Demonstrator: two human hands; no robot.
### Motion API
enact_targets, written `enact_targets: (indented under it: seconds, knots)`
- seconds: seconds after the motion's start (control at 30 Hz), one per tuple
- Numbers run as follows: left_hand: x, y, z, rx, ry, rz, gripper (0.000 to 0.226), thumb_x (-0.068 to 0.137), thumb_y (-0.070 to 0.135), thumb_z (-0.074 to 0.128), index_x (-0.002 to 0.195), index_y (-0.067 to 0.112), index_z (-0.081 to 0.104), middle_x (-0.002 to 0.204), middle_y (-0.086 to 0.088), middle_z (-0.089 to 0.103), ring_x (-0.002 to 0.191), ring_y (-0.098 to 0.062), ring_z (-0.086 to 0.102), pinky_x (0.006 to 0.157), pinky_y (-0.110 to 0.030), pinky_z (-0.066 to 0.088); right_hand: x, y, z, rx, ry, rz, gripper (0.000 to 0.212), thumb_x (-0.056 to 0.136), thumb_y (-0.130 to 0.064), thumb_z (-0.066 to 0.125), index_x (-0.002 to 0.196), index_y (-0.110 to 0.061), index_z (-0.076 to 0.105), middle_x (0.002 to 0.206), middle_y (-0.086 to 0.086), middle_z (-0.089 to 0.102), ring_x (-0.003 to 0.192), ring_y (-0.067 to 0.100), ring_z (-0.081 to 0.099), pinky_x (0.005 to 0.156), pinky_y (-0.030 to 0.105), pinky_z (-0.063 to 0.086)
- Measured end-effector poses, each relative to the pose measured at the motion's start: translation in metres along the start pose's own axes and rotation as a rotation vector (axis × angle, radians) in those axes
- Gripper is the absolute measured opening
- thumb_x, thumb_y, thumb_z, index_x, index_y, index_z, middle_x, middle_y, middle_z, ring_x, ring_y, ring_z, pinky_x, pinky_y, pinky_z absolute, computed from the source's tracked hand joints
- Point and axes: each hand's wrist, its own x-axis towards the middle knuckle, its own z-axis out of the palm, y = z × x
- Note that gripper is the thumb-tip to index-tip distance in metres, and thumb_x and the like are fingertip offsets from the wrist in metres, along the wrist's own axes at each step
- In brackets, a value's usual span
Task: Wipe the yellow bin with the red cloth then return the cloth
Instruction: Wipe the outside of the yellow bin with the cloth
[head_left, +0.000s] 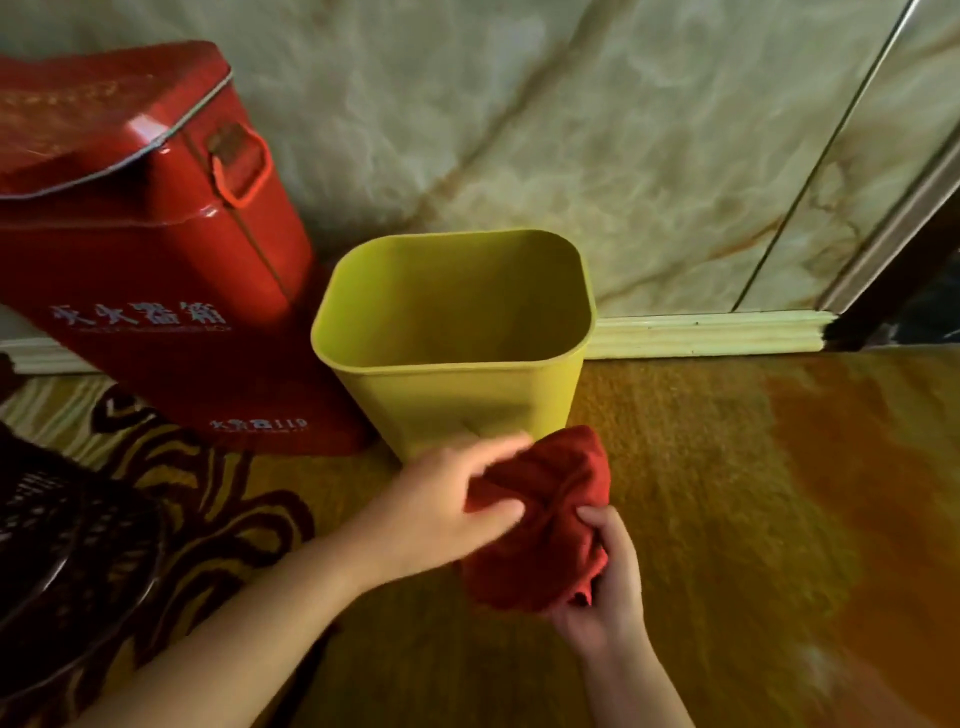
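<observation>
An empty yellow bin (467, 395) stands upright on the carpet against the wall. Just in front of its base I hold a bunched red cloth (540, 519) between both hands. My left hand (441, 499) pinches the cloth's upper left part, its fingers blurred with motion and close to the bin's front wall. My right hand (602, 587) grips the cloth's lower right edge from below. The cloth's top corner overlaps the bin's lower right corner; whether it touches the bin is unclear.
A red metal box (156, 249) with a handle and white lettering stands left of the bin, touching it. A dark woven object (57, 530) sits at the lower left. Patterned yellow-orange carpet (753, 493) spreads to the right. A marble wall with a baseboard (706, 332) lies behind.
</observation>
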Motion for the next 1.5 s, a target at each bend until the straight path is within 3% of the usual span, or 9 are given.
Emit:
enact_targets:
  seconds: [0.07,0.23,0.43,0.67,0.77,0.93,1.03,1.27,1.5]
  knots:
    - [-0.007,-0.031,-0.037,0.453,0.309,0.127,0.063,0.079,0.035,0.057,0.137,0.027,0.035,0.141,0.015,0.035,0.130,0.005,0.030,0.110,-0.015,0.021,0.004,0.003,-0.003,0.000,0.010,-0.068,0.033,0.071,-0.020,0.049,0.087,-0.007,0.075,0.088,0.017,0.074,0.081,0.031,0.071,0.075,0.042,0.058]
    - [0.007,-0.086,-0.087,0.943,0.284,-0.024,0.062,0.076,0.027,0.065,0.132,0.018,0.040,0.134,-0.006,0.053,0.127,-0.021,0.045,0.112,-0.045,0.019,-0.001,-0.006,-0.014,0.072,0.055,-0.167,0.030,0.078,-0.020,0.045,0.076,-0.012,0.074,0.073,0.010,0.074,0.067,0.025,0.071,0.063,0.040,0.060]
    - [0.033,-0.067,-0.089,0.552,0.434,0.036,0.009,0.074,0.020,0.067,0.081,0.015,0.067,0.077,-0.006,0.070,0.075,-0.028,0.061,0.064,-0.030,0.038,-0.026,-0.021,-0.031,0.067,0.105,-0.274,0.033,0.085,-0.023,0.042,0.077,-0.017,0.073,0.077,0.006,0.074,0.070,0.021,0.072,0.067,0.039,0.059]
    - [0.036,-0.047,-0.093,0.254,0.555,0.010,0.012,0.069,0.015,0.069,0.081,0.011,0.070,0.083,-0.007,0.073,0.080,-0.018,0.064,0.071,-0.025,0.042,-0.051,-0.047,-0.035,0.211,-0.072,-0.351,0.035,0.076,-0.016,0.047,0.099,-0.002,0.070,0.098,0.024,0.070,0.092,0.037,0.067,0.062,0.061,0.051]
    - [0.029,-0.051,-0.088,0.102,0.561,-0.086,0.022,0.071,0.014,0.070,0.091,0.008,0.070,0.093,-0.006,0.072,0.092,-0.018,0.065,0.082,-0.027,0.048,-0.063,-0.060,-0.034,0.128,-0.004,-0.427,0.064,0.043,-0.027,0.066,0.106,-0.018,0.069,0.090,0.000,0.076,0.083,0.017,0.072,0.069,0.038,0.059]
    - [0.025,-0.038,-0.078,0.315,0.479,0.066,0.034,0.073,0.017,0.068,0.107,0.017,0.061,0.102,-0.002,0.070,0.095,-0.021,0.064,0.078,-0.020,0.041,-0.056,-0.062,-0.043,0.213,-0.013,-0.430,0.041,0.082,-0.015,0.035,0.100,-0.004,0.070,0.098,0.021,0.071,0.097,0.032,0.066,0.079,0.048,0.055]
    - [0.025,-0.033,-0.072,0.826,0.313,0.271,0.069,0.072,0.017,0.071,0.132,0.031,0.039,0.131,-0.011,0.051,0.110,-0.031,0.056,0.088,-0.042,0.048,-0.052,-0.062,-0.034,-0.002,0.114,-0.534,0.043,0.082,-0.016,0.035,0.083,-0.019,0.077,0.089,0.003,0.076,0.080,0.020,0.073,0.059,0.038,0.060]
    - [0.027,-0.048,-0.070,1.316,0.089,0.197,0.109,0.049,0.055,0.075,0.140,0.035,0.019,0.154,-0.013,-0.006,0.140,-0.035,0.008,0.090,-0.054,0.039,0.004,-0.038,0.013,-0.692,0.148,-0.816,0.062,0.070,-0.021,0.046,0.116,-0.061,0.047,0.130,0.006,0.055,0.119,0.037,0.051,0.090,0.060,0.049]
    - [0.056,-0.047,-0.068,1.124,0.256,0.085,0.118,0.042,0.061,0.074,0.140,0.019,0.024,0.150,-0.014,0.028,0.129,-0.029,0.032,0.084,-0.048,0.040,0.096,-0.007,0.026,-1.808,0.361,-1.103,0.061,0.082,-0.069,0.029,0.139,-0.055,0.010,0.158,-0.007,0.001,0.145,0.016,-0.008,0.112,0.065,-0.001]
